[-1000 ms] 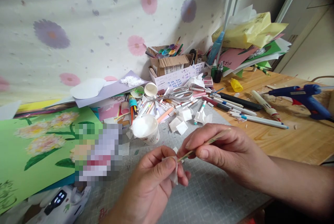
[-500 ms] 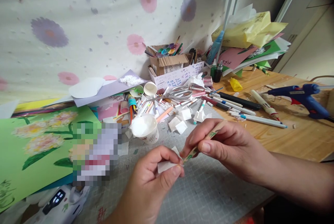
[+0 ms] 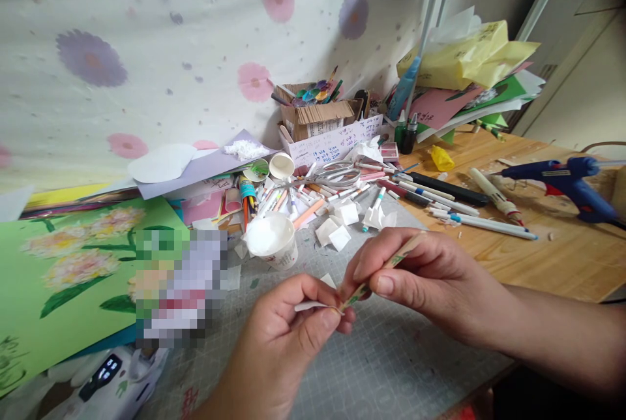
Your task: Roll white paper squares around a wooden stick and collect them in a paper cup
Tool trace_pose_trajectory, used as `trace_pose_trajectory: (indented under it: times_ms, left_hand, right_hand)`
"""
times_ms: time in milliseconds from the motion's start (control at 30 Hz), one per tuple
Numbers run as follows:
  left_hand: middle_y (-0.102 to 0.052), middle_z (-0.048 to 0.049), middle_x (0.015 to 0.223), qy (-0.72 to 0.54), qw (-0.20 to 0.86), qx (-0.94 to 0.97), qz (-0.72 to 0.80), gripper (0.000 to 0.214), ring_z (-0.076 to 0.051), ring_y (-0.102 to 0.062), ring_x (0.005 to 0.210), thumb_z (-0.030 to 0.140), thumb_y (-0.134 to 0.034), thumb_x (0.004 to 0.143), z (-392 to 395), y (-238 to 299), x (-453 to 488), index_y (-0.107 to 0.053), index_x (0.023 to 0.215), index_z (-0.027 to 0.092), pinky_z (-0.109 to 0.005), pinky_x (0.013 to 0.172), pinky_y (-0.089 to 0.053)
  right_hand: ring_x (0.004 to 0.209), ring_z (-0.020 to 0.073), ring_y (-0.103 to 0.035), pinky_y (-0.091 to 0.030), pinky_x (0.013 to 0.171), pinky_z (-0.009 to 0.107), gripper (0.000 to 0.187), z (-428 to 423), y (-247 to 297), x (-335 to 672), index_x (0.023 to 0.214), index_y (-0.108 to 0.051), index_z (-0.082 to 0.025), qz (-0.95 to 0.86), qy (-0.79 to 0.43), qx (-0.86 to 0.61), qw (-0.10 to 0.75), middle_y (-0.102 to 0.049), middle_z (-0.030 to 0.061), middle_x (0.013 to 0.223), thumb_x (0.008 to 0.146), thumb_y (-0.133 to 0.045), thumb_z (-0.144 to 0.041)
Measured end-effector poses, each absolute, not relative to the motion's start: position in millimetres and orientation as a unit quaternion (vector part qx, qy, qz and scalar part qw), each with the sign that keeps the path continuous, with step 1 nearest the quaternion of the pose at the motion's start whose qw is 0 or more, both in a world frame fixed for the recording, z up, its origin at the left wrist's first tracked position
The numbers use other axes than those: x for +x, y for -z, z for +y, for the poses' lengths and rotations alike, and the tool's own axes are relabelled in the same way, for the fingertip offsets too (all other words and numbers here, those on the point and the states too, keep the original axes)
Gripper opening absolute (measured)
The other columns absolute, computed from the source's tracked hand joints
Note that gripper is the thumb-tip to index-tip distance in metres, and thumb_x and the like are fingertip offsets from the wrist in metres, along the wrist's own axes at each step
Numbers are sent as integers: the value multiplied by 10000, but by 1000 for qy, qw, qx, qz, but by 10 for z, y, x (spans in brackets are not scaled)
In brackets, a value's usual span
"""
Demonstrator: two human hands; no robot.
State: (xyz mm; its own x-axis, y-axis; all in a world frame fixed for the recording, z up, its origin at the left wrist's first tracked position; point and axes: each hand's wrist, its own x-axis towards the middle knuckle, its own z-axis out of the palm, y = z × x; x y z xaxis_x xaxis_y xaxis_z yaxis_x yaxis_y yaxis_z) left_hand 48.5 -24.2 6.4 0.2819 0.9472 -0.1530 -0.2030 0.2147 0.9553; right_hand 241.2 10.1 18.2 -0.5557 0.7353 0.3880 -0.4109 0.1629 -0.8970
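My left hand (image 3: 288, 335) pinches a small piece of white paper (image 3: 310, 306) between thumb and fingers. In my right hand (image 3: 415, 280) is a flat wooden stick (image 3: 398, 257) with green printing, held like a pen. The stick's lower end meets the paper at my left thumb tip. Both hands are above the grey cutting mat (image 3: 391, 368). Just beyond them stands a paper cup (image 3: 281, 254) with white stuff in it. Small folded white paper pieces (image 3: 335, 231) lie on the mat's far side.
Markers (image 3: 484, 221) and a blue glue gun (image 3: 562, 179) lie on the wooden tabletop at right. Scissors (image 3: 337, 175) rest on a heap of pens. A cardboard box (image 3: 317, 117) stands behind. Green paper with painted flowers (image 3: 83, 257) and a white device (image 3: 112, 381) are at left.
The white paper in my left hand has tilted and now shows more edge-on. The stick has shifted slightly against it, and my right hand has dipped a little.
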Motion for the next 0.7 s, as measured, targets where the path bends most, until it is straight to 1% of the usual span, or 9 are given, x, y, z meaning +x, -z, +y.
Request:
trace_pose_trajectory:
  times_ms: [267,700]
  left_hand:
    - [-720,-1,696,-429,666,443,420,122,-171,-656,739,307,-760,758,-242,-60,481,-710,738,198,-272,733,-480]
    - [-715,6,684,-417,670,442,427,108,-161,-648,714,283,-753,758,-246,-62,475,-700,723,195,-273,720,-485]
  right_hand:
    - [716,115,-670,-584,713,269,60,99,-215,2423,879,-605,-167,-621,-624,-142,453,-659,16,743,931,-576,-169]
    - [728,105,-669,-572,725,256,78,104,-209,2423,904,-603,-166,-625,-628,-131,445,-648,3,747,937,-549,-122]
